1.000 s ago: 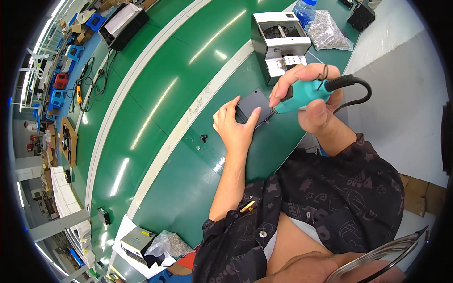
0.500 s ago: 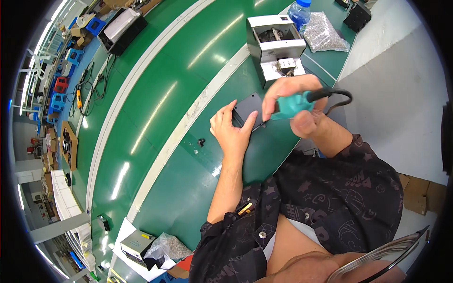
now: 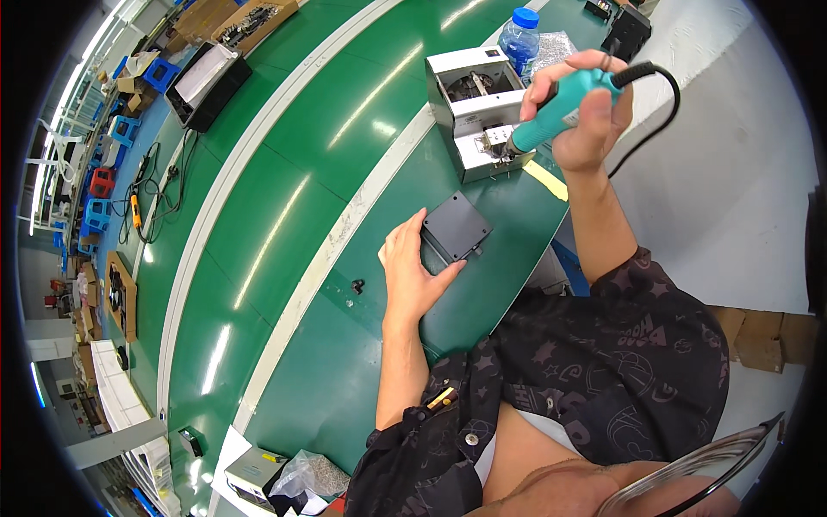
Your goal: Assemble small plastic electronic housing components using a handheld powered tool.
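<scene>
A dark grey, flat square case [image 3: 457, 227] with small holes at its corners lies on the green tabletop. My left hand [image 3: 412, 271] grips it from the left, fingers along one edge and thumb at the near corner. Raised to the right, my right hand [image 3: 590, 129] is wrapped round a teal electric screwdriver [image 3: 551, 110] with a black cord. The tool's tip is at the front of a white and black screw feeder [image 3: 461, 108], where small metal parts show. Whether the tip touches a screw cannot be made out.
Behind the feeder stand a blue-capped clear jar [image 3: 520, 39] and a clear bag of small parts [image 3: 554, 49]. Small black pieces [image 3: 357, 285] lie left of my left hand. A grey box [image 3: 256, 472] and another bag [image 3: 320, 474] sit at the near left.
My right hand has lifted the screwdriver away from the case and carried it up to the screw feeder. My left hand stays at the case, now more fully visible.
</scene>
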`<action>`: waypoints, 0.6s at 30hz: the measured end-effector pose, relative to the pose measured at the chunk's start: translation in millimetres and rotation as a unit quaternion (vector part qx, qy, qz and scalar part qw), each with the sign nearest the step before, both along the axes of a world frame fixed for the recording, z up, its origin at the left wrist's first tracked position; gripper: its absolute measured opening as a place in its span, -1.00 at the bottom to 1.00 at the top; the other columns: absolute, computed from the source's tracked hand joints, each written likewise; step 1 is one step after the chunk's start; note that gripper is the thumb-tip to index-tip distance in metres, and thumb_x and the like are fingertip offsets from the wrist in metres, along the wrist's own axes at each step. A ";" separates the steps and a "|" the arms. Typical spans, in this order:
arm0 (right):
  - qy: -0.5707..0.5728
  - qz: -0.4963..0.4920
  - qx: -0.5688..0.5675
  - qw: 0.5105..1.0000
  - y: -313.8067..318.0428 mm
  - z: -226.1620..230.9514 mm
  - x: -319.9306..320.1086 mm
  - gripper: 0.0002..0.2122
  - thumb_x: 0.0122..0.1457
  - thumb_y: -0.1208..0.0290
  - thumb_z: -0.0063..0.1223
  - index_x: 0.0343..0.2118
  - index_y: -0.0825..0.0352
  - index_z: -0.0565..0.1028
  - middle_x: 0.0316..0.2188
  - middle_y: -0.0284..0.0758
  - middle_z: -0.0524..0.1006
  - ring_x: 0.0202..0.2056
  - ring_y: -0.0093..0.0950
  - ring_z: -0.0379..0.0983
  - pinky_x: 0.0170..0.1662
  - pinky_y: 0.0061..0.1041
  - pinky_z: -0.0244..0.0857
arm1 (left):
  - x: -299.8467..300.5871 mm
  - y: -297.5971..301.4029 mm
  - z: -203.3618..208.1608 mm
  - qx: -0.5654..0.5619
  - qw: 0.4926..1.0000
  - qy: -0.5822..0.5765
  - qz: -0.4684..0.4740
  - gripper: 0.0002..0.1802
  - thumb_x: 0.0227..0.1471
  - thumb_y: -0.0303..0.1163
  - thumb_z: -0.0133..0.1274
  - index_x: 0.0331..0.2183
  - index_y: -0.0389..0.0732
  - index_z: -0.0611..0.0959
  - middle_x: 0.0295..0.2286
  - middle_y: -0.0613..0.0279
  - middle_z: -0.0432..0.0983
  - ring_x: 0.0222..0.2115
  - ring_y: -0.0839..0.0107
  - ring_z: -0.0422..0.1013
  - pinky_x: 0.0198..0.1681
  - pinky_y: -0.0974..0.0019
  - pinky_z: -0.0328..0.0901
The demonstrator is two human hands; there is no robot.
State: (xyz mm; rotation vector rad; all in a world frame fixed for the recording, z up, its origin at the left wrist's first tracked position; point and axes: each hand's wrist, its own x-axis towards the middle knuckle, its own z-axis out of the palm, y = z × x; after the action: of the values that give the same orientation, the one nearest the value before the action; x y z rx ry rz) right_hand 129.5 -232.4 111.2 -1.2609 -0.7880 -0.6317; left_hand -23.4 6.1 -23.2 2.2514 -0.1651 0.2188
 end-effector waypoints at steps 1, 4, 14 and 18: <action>0.019 -0.007 -0.023 1.000 -0.6 1.1 -0.3 -0.65 0.44 0.04 -0.19 0.05 0.21 0.38 -0.43 -0.12 0.55 -0.55 -0.31 0.50 -0.52 -0.41 0.42 | 0.7 -2.3 1.3 0.008 1.000 -0.005 0.001 0.07 -0.33 -0.31 0.50 0.26 -0.22 0.43 0.12 0.09 0.48 0.10 0.12 0.34 0.23 0.06 0.09; 0.065 0.024 -0.038 0.997 11.9 2.2 -8.3 -0.64 0.44 0.03 -0.18 0.05 0.23 0.38 -0.42 -0.11 0.55 -0.55 -0.31 0.51 -0.51 -0.43 0.42 | -4.1 0.4 -3.1 0.010 1.000 0.006 0.017 0.06 -0.33 -0.31 0.50 0.26 -0.23 0.43 0.12 0.10 0.48 0.11 0.12 0.34 0.23 0.07 0.09; 0.058 0.196 -0.021 0.979 54.4 -1.9 -88.6 -0.57 0.44 -0.07 -0.11 0.07 0.22 0.31 -0.37 -0.10 0.54 -0.53 -0.30 0.53 -0.48 -0.40 0.47 | -2.3 1.4 0.9 0.011 1.000 -0.004 0.018 0.04 -0.31 -0.27 0.49 0.25 -0.21 0.45 0.12 0.12 0.48 0.11 0.14 0.35 0.24 0.07 0.09; 0.033 0.221 -0.055 0.973 63.8 -8.4 -97.7 -0.53 0.43 -0.13 -0.09 0.09 0.21 0.28 -0.35 -0.10 0.53 -0.51 -0.29 0.54 -0.46 -0.38 0.49 | -3.4 2.4 -1.6 0.007 1.000 -0.001 0.020 0.04 -0.30 -0.25 0.49 0.25 -0.21 0.44 0.12 0.12 0.48 0.12 0.14 0.34 0.25 0.07 0.08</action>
State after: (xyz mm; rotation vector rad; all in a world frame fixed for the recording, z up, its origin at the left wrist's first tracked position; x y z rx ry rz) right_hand 31.9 -168.6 102.9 -1.1480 -1.0195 -0.1854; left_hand -26.7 8.5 -24.8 2.2697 -0.1242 0.2419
